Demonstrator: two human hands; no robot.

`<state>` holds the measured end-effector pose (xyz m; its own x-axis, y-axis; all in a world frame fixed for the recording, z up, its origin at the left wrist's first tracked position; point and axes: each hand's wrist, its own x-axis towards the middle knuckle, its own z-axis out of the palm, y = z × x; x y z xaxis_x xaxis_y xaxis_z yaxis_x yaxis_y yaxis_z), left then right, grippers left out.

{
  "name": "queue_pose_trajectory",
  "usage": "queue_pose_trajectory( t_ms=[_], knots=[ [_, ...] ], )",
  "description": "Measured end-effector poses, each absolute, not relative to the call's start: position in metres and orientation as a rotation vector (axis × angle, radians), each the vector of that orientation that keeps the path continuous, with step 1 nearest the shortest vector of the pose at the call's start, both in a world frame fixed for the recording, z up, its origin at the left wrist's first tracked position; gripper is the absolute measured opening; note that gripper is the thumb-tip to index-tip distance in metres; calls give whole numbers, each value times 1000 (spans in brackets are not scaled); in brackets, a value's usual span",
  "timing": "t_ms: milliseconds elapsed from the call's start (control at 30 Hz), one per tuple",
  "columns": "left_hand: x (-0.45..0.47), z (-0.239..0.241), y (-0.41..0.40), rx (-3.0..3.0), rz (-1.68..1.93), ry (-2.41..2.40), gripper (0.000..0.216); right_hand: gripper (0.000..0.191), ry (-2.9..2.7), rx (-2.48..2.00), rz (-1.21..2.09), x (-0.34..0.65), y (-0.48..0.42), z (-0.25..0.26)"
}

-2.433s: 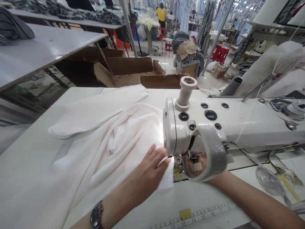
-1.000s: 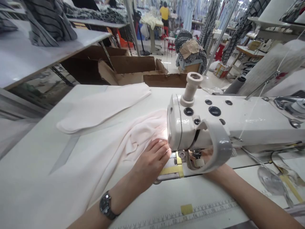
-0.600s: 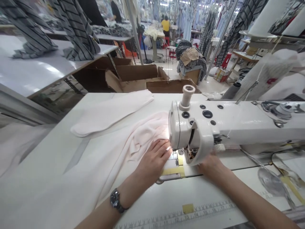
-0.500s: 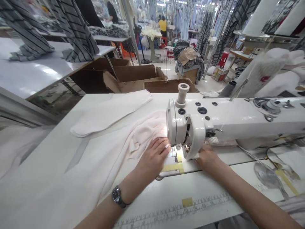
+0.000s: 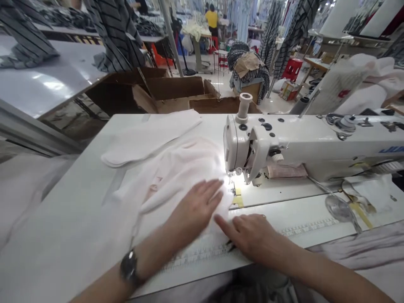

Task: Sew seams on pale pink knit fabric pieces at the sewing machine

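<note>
My left hand lies flat on a pale pink piece of fabric, its fingers stretched toward the needle area of a white sewing machine. The fabric spreads in soft folds left of the machine head. My right hand is at the table's front edge, just right of the fabric, thumb pointing at my left hand. Dark pointed tips of what look like thread snips stick out beneath its curled fingers; the rest is hidden. A second pale fabric piece lies flat farther back.
A printed ruler runs along the table's front edge. A magnifier-like clear disc stands at right. Behind the table are open cardboard boxes. A side table holds striped cloth. A person in yellow is far back.
My right hand has come from behind the machine head to the front edge, with dark tips now showing. The fabric has shifted forward and spread out under my left hand.
</note>
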<state>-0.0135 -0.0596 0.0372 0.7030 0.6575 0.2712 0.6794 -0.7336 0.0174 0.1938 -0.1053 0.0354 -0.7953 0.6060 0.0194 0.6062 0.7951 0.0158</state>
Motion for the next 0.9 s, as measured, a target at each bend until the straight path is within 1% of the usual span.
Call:
queue_pose_trajectory(
  t_ms=[67, 133, 200, 267, 367, 500, 567, 633, 700, 800, 867, 900],
  knots=[
    [-17, 38, -43, -2755, -152, -1235, 34, 33, -2971, -1049, -28, 179, -103, 38],
    [-22, 40, -43, -2683, -18, -1360, 36, 16, -2988, -1035, 58, 179, -106, 42],
    [-29, 46, -59, -2658, 54, -1427, 38, 12, -3026, -914, 232, 193, -121, 47],
    [-35, 52, -78, -2721, 168, -1467, 35, 16, -3036, -821, 400, 213, -144, 50],
    [-38, 58, -86, -2877, 237, -1478, 30, 22, -3017, -853, 540, 239, -180, 48],
    [-34, 55, -54, -2888, 23, -1441, 32, 26, -2890, -1011, 643, 255, -206, 40],
    [-33, 53, -33, -2859, -47, -1482, 34, 32, -2767, -1085, 693, 258, -209, 38],
    [-35, 53, -15, -2800, -50, -1577, 37, 46, -2648, -1115, 639, 257, -209, 35],
    [-39, 55, 0, -2763, -26, -1640, 34, 59, -2598, -1114, 463, 254, -208, 30],
    [-48, 61, 18, -2825, 18, -1603, 26, 65, -2678, -1136, 224, 248, -207, 20],
    [-55, 68, 27, -2878, 3, -1562, 24, 68, -2742, -1175, 241, 248, -205, 19],
    [-59, 73, 29, -2896, -20, -1557, 23, 69, -2746, -1185, 347, 250, -202, 22]
  ],
)
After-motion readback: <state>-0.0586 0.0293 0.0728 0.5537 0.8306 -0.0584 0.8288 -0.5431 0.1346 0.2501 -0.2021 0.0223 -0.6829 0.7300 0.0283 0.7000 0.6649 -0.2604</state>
